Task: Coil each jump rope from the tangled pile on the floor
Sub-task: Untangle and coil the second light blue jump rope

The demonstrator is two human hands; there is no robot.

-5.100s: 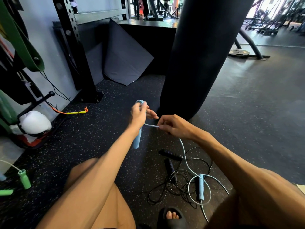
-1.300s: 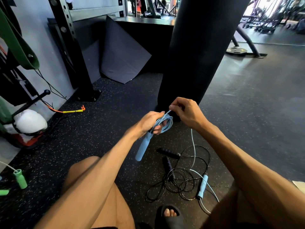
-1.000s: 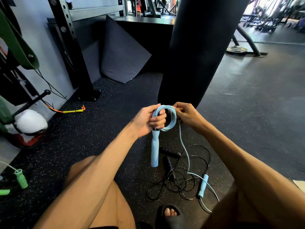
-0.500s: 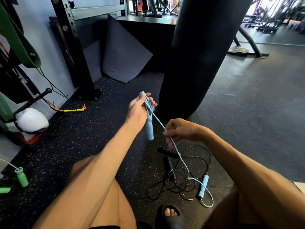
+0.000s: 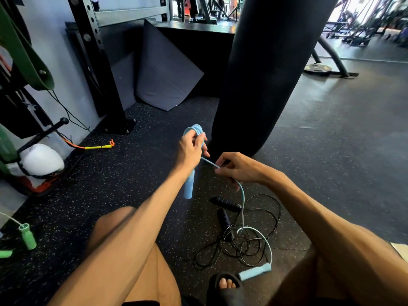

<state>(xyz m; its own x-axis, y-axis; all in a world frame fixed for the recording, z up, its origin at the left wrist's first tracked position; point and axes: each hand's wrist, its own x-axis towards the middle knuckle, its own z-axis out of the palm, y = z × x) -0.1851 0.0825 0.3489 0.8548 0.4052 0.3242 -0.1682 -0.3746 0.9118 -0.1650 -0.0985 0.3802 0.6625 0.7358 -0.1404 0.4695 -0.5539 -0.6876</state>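
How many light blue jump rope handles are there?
2. One light blue handle is gripped in the left hand; the other handle lies on the speckled black floor beside the black sandal.

No lettering, brand or number is legible on the blue jump rope (image 5: 189, 186) or elsewhere

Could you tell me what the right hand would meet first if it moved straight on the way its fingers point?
Probably the left hand, which holds the blue rope's coils and handle: the right hand points along the taut cord toward it. Depth is uncertain.
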